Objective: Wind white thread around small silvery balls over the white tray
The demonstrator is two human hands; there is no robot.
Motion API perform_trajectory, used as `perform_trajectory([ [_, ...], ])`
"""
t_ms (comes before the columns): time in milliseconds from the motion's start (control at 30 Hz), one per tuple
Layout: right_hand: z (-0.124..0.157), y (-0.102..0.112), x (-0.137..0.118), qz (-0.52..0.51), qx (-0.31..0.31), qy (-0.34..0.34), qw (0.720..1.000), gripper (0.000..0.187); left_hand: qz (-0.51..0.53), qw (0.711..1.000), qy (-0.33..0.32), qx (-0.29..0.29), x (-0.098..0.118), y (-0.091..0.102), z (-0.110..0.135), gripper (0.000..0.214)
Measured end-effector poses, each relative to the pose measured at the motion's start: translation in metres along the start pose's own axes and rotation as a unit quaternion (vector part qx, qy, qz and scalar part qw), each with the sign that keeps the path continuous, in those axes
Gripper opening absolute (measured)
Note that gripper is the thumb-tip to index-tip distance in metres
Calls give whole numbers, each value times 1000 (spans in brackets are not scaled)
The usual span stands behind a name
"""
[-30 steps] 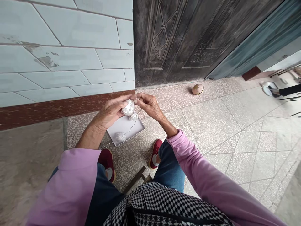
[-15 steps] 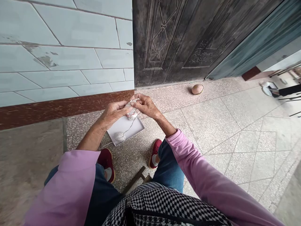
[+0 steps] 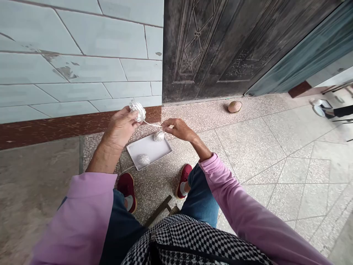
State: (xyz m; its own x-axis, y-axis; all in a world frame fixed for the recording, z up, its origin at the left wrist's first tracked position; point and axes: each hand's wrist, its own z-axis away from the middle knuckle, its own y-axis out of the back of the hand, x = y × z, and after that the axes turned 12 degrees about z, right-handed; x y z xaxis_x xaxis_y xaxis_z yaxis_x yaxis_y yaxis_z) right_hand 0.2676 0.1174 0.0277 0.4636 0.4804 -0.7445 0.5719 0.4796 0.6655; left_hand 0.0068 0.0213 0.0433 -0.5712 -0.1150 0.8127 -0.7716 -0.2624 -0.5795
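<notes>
My left hand (image 3: pixel 121 127) is closed round a small white ball of thread (image 3: pixel 137 109), held up in front of the tiled wall. A strand of thread (image 3: pixel 152 124) runs from that ball to my right hand (image 3: pixel 178 129), whose fingers pinch it. Below my hands a shallow white tray (image 3: pixel 162 151) lies on the floor. Two more white thread balls rest in it, one at its far edge (image 3: pixel 159 136) and one near its front (image 3: pixel 143 159).
I sit low, with red shoes (image 3: pixel 127 187) on a terrazzo floor. A pale tiled wall (image 3: pixel 82 62) stands to the left and a dark embossed metal door (image 3: pixel 220 44) ahead. A small round woven object (image 3: pixel 234 106) lies by the door. Another person's shoe (image 3: pixel 320 106) shows at far right.
My hands were together around the ball. Now the left hand has lifted the ball up and leftward, and the right hand has drawn out a strand between them.
</notes>
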Motion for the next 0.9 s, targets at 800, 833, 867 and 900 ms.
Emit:
perform_trajectory([
  [800, -34, -67, -63, -8, 90, -29, 995, 39, 17, 994, -98, 35, -24, -5, -7, 58],
  [833, -34, -66, -63, -7, 87, -24, 996, 40, 12, 995, -94, 38, -22, -5, -6, 58],
  [867, -34, -66, -63, -5, 84, -22, 996, 40, 8, 995, -92, 41, -21, -5, -5, 57],
  [900, -34, -65, -61, -1, 77, -22, 997, 40, 5, 995, -93, 43, -21, -5, -4, 57],
])
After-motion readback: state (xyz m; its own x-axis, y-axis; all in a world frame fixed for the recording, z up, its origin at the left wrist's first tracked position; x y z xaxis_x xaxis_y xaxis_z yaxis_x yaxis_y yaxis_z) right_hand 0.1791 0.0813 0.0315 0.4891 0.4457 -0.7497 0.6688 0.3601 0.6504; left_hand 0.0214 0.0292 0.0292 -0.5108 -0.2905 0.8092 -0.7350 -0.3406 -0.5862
